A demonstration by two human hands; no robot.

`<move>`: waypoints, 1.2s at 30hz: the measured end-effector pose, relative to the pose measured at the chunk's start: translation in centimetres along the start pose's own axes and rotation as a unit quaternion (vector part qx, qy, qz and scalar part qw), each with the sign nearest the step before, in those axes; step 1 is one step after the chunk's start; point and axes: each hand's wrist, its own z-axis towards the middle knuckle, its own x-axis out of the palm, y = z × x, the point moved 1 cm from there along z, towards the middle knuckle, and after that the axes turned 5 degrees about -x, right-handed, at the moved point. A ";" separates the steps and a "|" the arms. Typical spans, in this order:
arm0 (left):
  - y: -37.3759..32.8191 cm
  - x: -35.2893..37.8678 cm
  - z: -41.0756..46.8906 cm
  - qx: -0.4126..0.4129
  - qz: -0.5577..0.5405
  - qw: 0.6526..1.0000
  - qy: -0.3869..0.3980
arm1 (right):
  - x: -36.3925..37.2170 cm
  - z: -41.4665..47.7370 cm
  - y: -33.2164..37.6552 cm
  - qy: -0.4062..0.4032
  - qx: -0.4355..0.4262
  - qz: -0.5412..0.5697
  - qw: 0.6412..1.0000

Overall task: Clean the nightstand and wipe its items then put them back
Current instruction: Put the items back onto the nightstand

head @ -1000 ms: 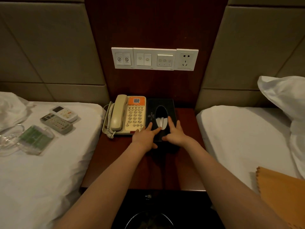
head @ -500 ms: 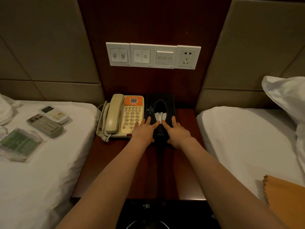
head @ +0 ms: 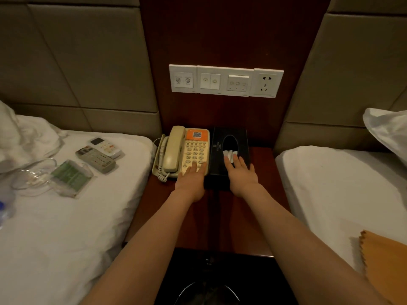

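A beige telephone with an orange label stands at the back of the dark wooden nightstand, against the wall panel. A black tissue box sits right beside it, white tissue showing in its oval slot. My left hand lies flat with straight fingers on the phone's lower keypad. My right hand rests flat on the near end of the tissue box, fingertips at the tissue. Two remote controls, a green packet and a clear glass dish lie on the left bed.
White beds flank the nightstand on both sides. An orange cloth lies on the right bed's near corner, a pillow at its head. A switch and socket panel is on the wall. A dark bin sits below the nightstand front.
My left hand has slid off the tissue box leftward onto the phone's keypad. My right hand stays on the tissue box. The camera has shifted.
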 end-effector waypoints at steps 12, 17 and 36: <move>9.9 -1.8 -10.3 -0.155 -0.219 0.955 -0.126 | -0.3 -4.5 14.6 -0.006 -0.124 0.247 0.961; 15.4 -0.7 -17.1 -0.253 -0.303 0.900 -0.184 | 0.7 -7.5 21.2 -0.002 -0.117 0.395 0.911; 29.8 3.5 -39.9 -0.564 -0.300 0.709 -0.300 | 4.4 -22.4 43.2 0.230 -0.269 0.454 0.818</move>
